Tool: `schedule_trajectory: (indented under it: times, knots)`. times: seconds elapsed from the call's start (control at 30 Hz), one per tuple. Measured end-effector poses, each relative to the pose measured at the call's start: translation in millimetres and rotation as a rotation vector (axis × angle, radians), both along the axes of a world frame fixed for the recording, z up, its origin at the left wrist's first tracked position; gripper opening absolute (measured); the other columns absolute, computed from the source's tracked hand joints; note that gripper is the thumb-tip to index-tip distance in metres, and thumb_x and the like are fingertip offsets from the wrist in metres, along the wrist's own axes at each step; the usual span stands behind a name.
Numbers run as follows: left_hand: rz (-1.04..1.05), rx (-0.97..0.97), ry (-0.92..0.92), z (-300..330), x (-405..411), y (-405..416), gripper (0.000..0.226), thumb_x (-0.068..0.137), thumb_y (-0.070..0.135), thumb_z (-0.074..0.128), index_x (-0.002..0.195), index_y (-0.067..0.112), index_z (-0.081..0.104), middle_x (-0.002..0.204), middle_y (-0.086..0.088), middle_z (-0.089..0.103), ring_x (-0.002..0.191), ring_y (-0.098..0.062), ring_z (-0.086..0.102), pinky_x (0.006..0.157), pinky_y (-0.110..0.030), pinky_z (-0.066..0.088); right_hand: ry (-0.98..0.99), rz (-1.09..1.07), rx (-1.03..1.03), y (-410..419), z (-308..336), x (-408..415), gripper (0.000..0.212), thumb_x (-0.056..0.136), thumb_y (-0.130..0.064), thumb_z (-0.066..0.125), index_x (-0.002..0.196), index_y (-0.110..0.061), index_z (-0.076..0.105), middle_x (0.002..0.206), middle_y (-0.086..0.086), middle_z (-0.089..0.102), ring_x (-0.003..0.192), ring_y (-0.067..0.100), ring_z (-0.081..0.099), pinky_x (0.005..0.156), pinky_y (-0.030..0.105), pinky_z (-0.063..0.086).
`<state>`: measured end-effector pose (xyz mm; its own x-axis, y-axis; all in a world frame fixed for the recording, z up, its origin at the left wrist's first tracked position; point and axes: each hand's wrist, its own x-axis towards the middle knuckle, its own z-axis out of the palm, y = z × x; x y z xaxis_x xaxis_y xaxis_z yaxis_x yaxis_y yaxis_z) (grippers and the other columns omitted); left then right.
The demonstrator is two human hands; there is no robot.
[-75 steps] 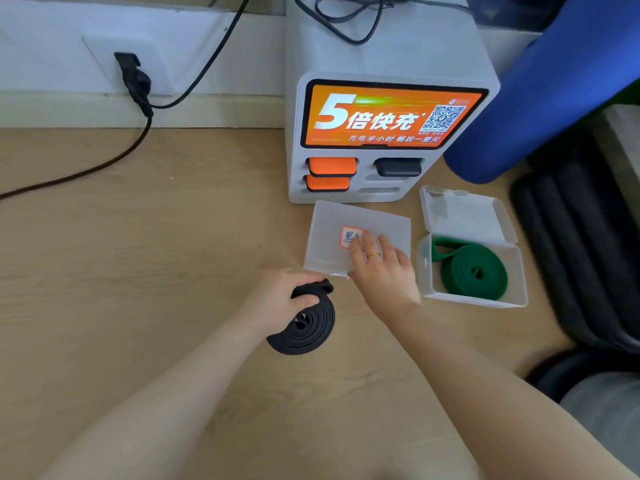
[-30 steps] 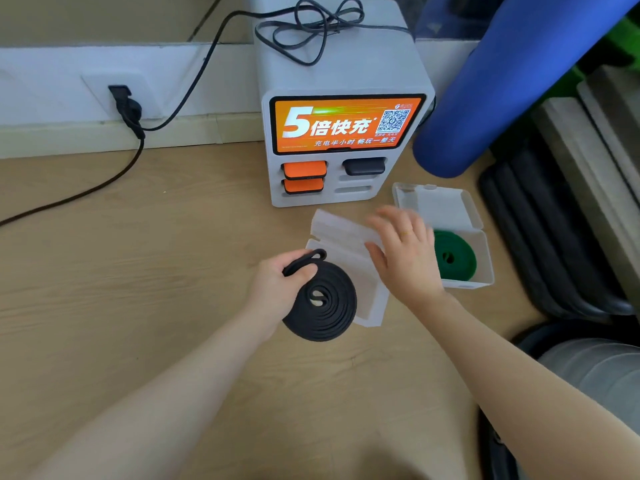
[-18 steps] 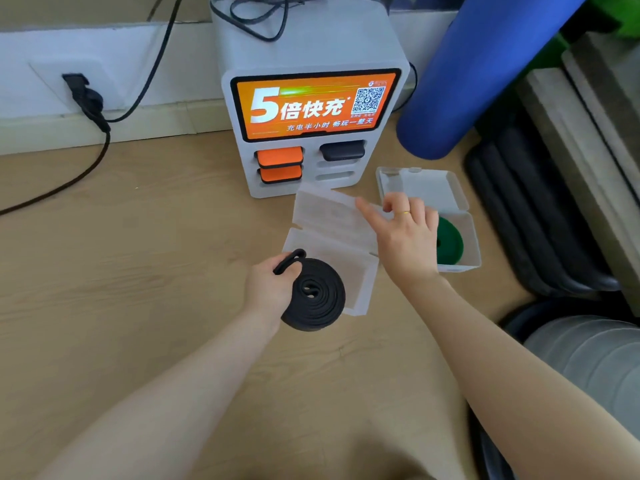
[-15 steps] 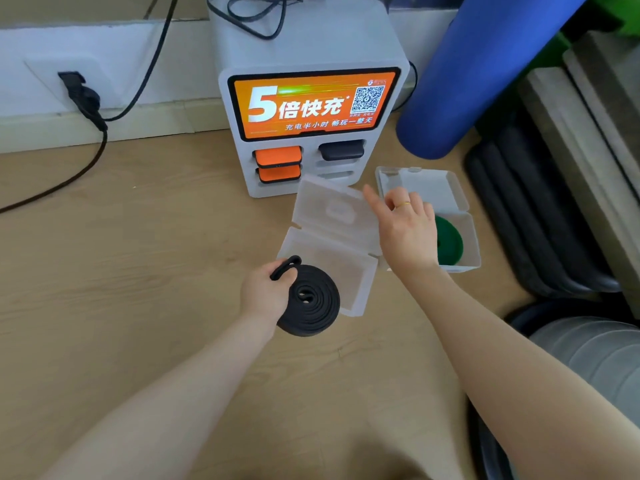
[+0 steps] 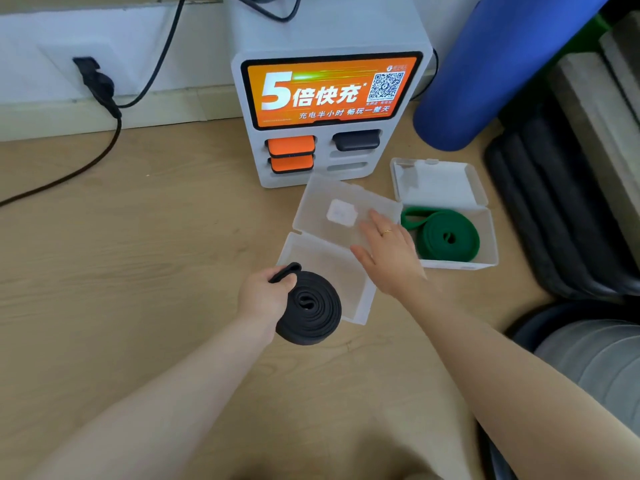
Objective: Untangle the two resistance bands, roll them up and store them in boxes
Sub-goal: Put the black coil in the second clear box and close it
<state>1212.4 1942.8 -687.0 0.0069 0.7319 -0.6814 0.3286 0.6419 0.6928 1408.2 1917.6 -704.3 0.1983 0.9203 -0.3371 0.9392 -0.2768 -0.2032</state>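
Observation:
My left hand (image 5: pixel 263 299) grips the rolled black resistance band (image 5: pixel 311 311) and holds it over the near left corner of an empty translucent plastic box (image 5: pixel 360 306). That box lies with its lid (image 5: pixel 318 209) flipped back flat on the floor. My right hand (image 5: pixel 388 251) hovers over the box, fingers spread, its fingertips on the lid's near edge. To the right a second translucent box (image 5: pixel 490 244) stands with its lid back and holds the rolled green resistance band (image 5: pixel 446 239).
A white power-bank station (image 5: pixel 329 98) with an orange screen stands just behind the boxes. A black cable (image 5: pixel 86 161) runs from a wall socket across the wooden floor at left. A blue roll (image 5: pixel 502 64) and dark mats (image 5: pixel 561 209) crowd the right side.
My right hand swung the lid of the near box back until it lay flat, then came down over the box. My left hand kept holding the black roll at the box's near corner.

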Motion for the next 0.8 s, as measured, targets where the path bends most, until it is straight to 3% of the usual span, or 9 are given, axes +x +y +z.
schedule_trajectory:
  times: [0.1,0.17,0.2,0.33,0.43,0.53,0.63,0.73,0.8]
  knots:
    - [0.056,0.000,-0.064,4.6,0.1,-0.6,0.023,0.090,0.013,0.058,0.112,0.016,0.066,0.102,0.003,0.064,0.096,-0.014,0.054,0.081,-0.025,0.037,0.006,-0.031,0.310,-22.6,13.7,-12.6,0.049,0.095,-0.038,0.040,0.133,-0.008,0.045,0.147,0.011,0.037,0.136,0.029,0.030,0.115,0.038,0.010]
    - [0.080,0.040,-0.106,8.9,3.0,-1.1,0.024,0.090,0.014,0.058,0.112,0.018,0.066,0.103,0.005,0.064,0.097,-0.012,0.055,0.082,-0.024,0.038,-0.043,0.019,0.409,-36.4,22.6,-20.7,0.051,0.089,-0.044,0.039,0.122,-0.007,0.055,0.133,0.012,0.052,0.125,0.032,0.045,0.111,0.037,0.017]
    - [0.085,0.069,-0.133,11.5,5.6,-1.1,0.023,0.090,0.014,0.058,0.111,0.019,0.066,0.102,0.007,0.065,0.097,-0.011,0.057,0.081,-0.023,0.040,0.033,0.038,0.408,-43.5,26.0,-25.3,0.055,0.086,-0.048,0.040,0.121,-0.008,0.056,0.130,0.010,0.055,0.121,0.031,0.048,0.107,0.036,0.022]
    - [0.118,0.138,-0.232,18.7,20.5,2.3,0.018,0.090,0.014,0.057,0.100,0.026,0.067,0.093,0.016,0.066,0.089,-0.004,0.061,0.076,-0.021,0.047,0.635,-0.063,0.113,-59.9,39.7,-46.7,0.094,0.070,-0.062,0.059,0.144,-0.016,0.025,0.149,-0.004,0.025,0.136,0.009,0.024,0.107,0.019,0.021]
    - [0.129,0.114,-0.261,16.5,30.7,2.4,0.021,0.092,0.015,0.053,0.104,0.027,0.065,0.092,0.019,0.063,0.089,-0.003,0.058,0.072,-0.019,0.046,0.545,-0.127,0.097,-54.2,32.9,-50.5,0.120,0.061,-0.051,0.079,0.148,-0.018,0.003,0.154,-0.005,0.010,0.140,0.013,0.015,0.111,0.028,0.026]
    - [0.078,0.091,-0.260,8.5,35.0,0.0,0.025,0.094,0.016,0.048,0.110,0.029,0.062,0.105,0.010,0.064,0.100,-0.013,0.059,0.087,-0.029,0.050,0.367,-0.110,0.119,-43.7,30.4,-52.9,0.119,0.061,-0.050,0.079,0.148,-0.015,0.006,0.150,-0.001,0.017,0.135,0.021,0.025,0.104,0.033,0.035]
    - [-0.150,0.195,-0.174,2.1,28.0,4.4,0.028,0.095,0.015,0.046,0.117,0.029,0.056,0.111,0.010,0.059,0.106,-0.013,0.055,0.088,-0.026,0.044,0.269,-0.066,0.130,-42.9,22.4,-53.5,0.113,0.063,-0.053,0.074,0.147,-0.011,0.012,0.147,0.003,0.023,0.131,0.025,0.030,0.103,0.035,0.037]
    - [-0.659,0.409,0.071,-3.0,12.7,19.0,0.037,0.091,0.019,0.055,0.127,0.019,0.046,0.111,0.006,0.056,0.101,-0.015,0.052,0.083,-0.026,0.038,0.243,-0.035,0.102,-46.4,12.7,-47.8,0.111,0.061,-0.052,0.073,0.146,-0.012,0.013,0.146,0.004,0.025,0.131,0.025,0.030,0.107,0.035,0.033]
    - [-0.956,0.532,0.291,-7.3,3.1,28.9,0.046,0.087,0.029,0.061,0.128,0.018,0.044,0.114,0.002,0.059,0.110,-0.020,0.047,0.085,-0.030,0.031,0.217,0.017,0.082,-47.4,8.0,-45.4,0.108,0.062,-0.052,0.073,0.146,-0.011,0.017,0.144,0.005,0.028,0.130,0.026,0.032,0.109,0.035,0.028]
